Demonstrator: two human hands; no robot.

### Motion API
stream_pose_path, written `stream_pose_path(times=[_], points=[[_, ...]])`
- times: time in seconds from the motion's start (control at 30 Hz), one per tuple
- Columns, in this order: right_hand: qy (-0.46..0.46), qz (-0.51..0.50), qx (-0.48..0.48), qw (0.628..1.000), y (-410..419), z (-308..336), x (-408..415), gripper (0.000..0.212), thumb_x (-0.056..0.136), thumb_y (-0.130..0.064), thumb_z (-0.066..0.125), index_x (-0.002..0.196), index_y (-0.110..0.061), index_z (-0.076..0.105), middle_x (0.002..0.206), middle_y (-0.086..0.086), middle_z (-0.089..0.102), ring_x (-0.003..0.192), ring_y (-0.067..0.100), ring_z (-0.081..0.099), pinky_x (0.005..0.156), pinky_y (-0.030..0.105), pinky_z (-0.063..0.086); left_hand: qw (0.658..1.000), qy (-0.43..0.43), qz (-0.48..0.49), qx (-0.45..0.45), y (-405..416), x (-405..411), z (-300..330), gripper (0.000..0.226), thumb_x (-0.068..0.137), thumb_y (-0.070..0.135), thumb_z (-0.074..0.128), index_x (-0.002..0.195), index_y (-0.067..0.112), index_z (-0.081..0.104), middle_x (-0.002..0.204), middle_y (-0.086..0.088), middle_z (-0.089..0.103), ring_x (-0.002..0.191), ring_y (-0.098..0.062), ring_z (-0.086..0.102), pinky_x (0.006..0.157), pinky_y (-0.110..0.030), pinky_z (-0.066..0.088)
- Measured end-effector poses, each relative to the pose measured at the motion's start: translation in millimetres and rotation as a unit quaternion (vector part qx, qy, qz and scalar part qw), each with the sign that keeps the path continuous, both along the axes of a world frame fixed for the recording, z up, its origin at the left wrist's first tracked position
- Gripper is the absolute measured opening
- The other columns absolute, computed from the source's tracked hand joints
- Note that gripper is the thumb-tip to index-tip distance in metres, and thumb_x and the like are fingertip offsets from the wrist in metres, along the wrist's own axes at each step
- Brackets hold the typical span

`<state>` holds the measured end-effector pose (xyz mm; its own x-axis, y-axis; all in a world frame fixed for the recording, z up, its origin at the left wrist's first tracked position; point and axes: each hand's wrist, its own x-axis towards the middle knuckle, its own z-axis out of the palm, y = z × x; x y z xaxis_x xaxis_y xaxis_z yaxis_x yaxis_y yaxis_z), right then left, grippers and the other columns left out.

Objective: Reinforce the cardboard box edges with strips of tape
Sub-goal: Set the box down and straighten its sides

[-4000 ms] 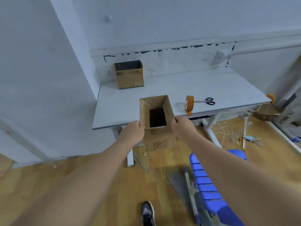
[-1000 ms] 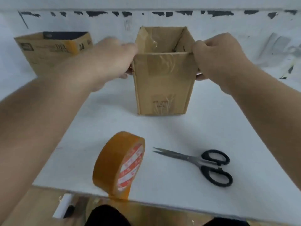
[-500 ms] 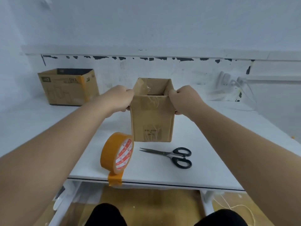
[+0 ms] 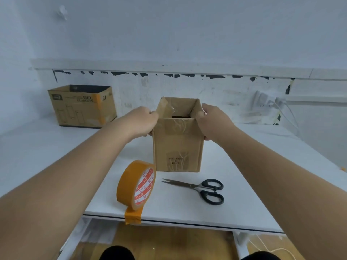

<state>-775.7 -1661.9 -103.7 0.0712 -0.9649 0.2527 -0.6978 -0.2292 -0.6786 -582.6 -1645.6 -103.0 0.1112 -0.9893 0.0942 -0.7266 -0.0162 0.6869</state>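
A small brown cardboard box [image 4: 178, 147] stands upright and open-topped on the white table [image 4: 253, 203], with clear tape on its front face. My left hand [image 4: 139, 121] grips its upper left edge and my right hand [image 4: 212, 121] grips its upper right edge. In front of the box an orange tape roll [image 4: 136, 184] stands on its rim near the table's front edge, its loose end stuck over the edge. Black-handled scissors [image 4: 199, 189] lie shut to the right of the roll.
A larger open cardboard box [image 4: 82, 106] with an orange tape strip sits at the back left against the wall. White plugs and cables [image 4: 272, 106] are at the back right. The wooden floor [image 4: 169, 241] shows beneath the table.
The box now stands on the table a little farther from me, both hands keeping their grip on its top edges. The view has pulled back slightly.
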Motion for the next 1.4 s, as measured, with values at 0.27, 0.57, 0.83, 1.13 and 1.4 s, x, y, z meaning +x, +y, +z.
stream_pose_path(times=[0.27, 0.57, 0.83, 1.13, 1.4], points=[[0.004, 0.006, -0.009, 1.000, 3.6, 3.6, -0.3, 0.026, 0.090, -0.011, 0.032, 0.065, -0.012, 0.041, 0.058, 0.004, 0.041, 0.059, 0.026, 0.050, 0.070, 0.042, 0.056, 0.999, -0.032, -0.021, 0.000, 1.8, 4.7, -3.7, 0.050, 0.101, 0.037, 0.023, 0.102, 0.003, 0.061, 0.098, -0.015, 0.068, 0.097, -0.029, 0.064, 0.094, -0.045, 0.049], [0.021, 0.019, -0.043, 0.999, -3.0, -3.6, -6.1, 0.027, 0.092, -0.019, 0.031, 0.079, -0.003, 0.049, 0.061, 0.004, 0.043, 0.056, 0.020, 0.044, 0.060, 0.037, 0.049, 0.997, 0.058, -0.037, -0.040, 6.5, 16.0, -20.5, 0.060, 0.099, 0.054, 0.019, 0.104, 0.016, 0.065, 0.099, 0.002, 0.068, 0.090, -0.012, 0.063, 0.084, -0.034, 0.047], [0.050, 0.004, -0.206, 0.977, 10.4, 8.3, 0.8, 0.027, 0.094, -0.033, 0.043, 0.116, -0.031, 0.060, 0.109, 0.002, 0.057, 0.107, 0.023, 0.048, 0.090, 0.030, 0.035, 0.972, 0.003, -0.159, -0.171, -0.1, 41.0, -35.7, 0.049, 0.101, 0.023, 0.042, 0.125, 0.066, 0.032, 0.127, 0.017, 0.041, 0.104, 0.012, 0.045, 0.087, -0.014, 0.036], [0.116, 0.156, -0.212, 0.958, 27.3, -5.6, 36.8, 0.019, 0.089, -0.032, 0.057, 0.107, -0.025, 0.057, 0.092, -0.008, 0.065, 0.088, 0.011, 0.057, 0.073, 0.026, 0.047, 0.946, -0.029, -0.231, -0.224, -7.5, 39.1, -36.8, 0.033, 0.100, 0.031, 0.044, 0.112, 0.061, 0.046, 0.126, 0.046, 0.028, 0.111, 0.023, 0.036, 0.085, 0.005, 0.030], [0.094, 0.174, -0.197, 0.960, 19.3, -11.7, 24.8, 0.003, 0.089, -0.032, 0.058, 0.090, -0.029, 0.059, 0.079, -0.013, 0.062, 0.078, 0.004, 0.050, 0.065, 0.017, 0.036, 0.940, 0.011, -0.268, -0.210, -14.2, 35.8, -24.6, 0.021, 0.092, 0.030, 0.058, 0.105, 0.046, 0.061, 0.115, 0.020, 0.053, 0.094, 0.006, 0.051, 0.076, -0.006, 0.038]])
